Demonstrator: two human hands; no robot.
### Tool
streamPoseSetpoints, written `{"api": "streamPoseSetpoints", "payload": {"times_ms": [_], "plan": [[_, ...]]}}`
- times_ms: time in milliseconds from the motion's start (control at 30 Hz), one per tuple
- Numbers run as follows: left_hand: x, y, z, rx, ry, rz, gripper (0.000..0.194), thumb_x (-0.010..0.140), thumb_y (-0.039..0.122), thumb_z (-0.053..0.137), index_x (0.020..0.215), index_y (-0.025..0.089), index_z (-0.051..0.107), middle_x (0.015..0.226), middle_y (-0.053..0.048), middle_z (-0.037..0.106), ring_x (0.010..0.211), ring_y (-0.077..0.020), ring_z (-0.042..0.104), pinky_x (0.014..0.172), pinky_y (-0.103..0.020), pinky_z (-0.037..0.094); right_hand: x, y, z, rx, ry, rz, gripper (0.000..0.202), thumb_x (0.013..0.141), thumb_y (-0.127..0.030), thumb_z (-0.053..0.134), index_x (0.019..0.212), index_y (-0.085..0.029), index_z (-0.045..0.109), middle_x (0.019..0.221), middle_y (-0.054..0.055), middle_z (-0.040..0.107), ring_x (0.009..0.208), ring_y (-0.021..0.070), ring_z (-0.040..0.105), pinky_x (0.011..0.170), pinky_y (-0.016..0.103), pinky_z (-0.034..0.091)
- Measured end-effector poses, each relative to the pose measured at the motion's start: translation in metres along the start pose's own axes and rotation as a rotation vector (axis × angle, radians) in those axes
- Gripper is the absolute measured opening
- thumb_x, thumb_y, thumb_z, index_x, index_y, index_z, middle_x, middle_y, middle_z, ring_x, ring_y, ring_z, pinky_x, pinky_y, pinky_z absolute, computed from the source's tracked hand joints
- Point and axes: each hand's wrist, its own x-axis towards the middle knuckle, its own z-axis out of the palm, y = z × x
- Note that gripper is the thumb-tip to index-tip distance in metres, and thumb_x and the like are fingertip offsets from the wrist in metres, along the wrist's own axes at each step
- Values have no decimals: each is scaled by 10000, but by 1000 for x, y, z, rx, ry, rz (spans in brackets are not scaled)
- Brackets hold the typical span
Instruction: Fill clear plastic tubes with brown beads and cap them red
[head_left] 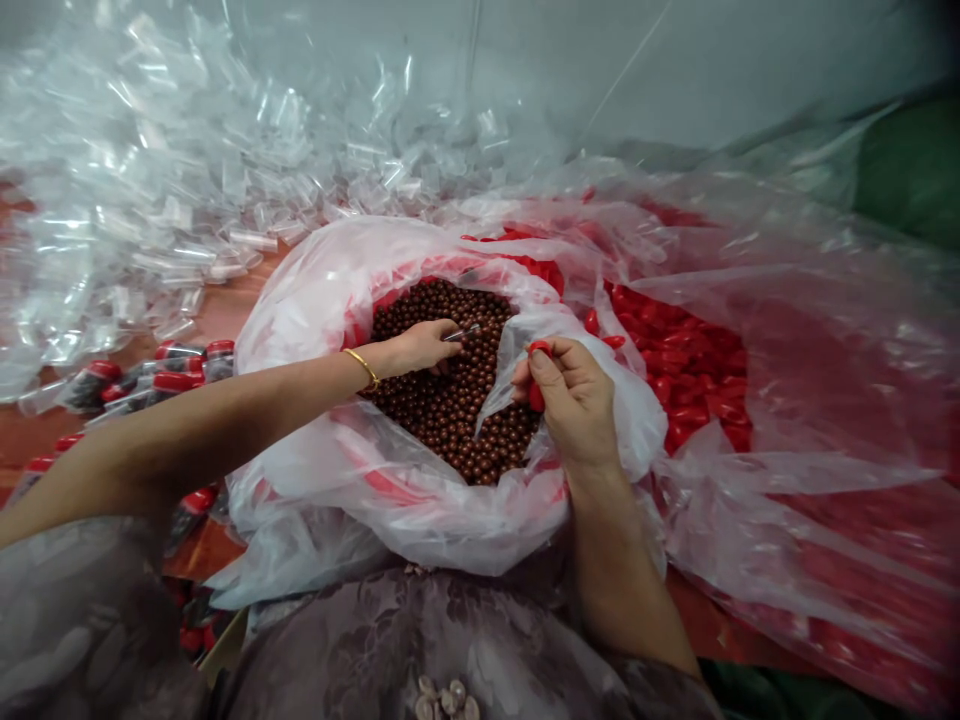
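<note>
Close head-worn view, forward and downward

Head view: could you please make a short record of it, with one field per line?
left hand: holds a small clear tube over the brown balls
right hand: pinches a red piece
centre: open plastic bag containing the brown balls
right side: heap of red pieces among clear plastic
upper left: pile of clear tubes
lower left: red-capped containers
</note>
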Motion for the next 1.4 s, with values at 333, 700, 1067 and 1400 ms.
{"api": "streamPoseSetpoints", "payload": {"times_ms": [333,700,1067,1400], "plan": [[-27,-3,-14,-961,-168,217,471,667,323,823,1074,169,642,1007,-33,676,774,-79,620,719,-207,460,2,3,1,-28,19,46,317,788,-501,662,869,-203,590,607,-55,567,439,70,486,428,201,392],[-34,-1,-17,-1145,-118,420,396,674,265,817,949,162,551,1027,-57,720,777,-128,697,755,-250,510,9,-5,12,-854,-227,-164,222,828,-368,586,921,-173,636,844,61,668,778,197,623,715,310,472],[-31,-4,-25,-1206,-112,397,370,657,228,797,938,142,572,909,-57,732,698,-134,695,699,-248,524,30,-13,52,-1413,-986,-159,215,873,-201,487,933,-155,688,959,129,730,856,227,682,681,278,441],[-32,-3,-20,-1074,-188,371,384,662,222,801,944,141,555,872,-52,715,687,-116,674,678,-250,533,73,-52,20,-513,-222,-273,169,754,-357,652,757,-190,680,655,-15,625,593,122,526,594,260,439]]}}
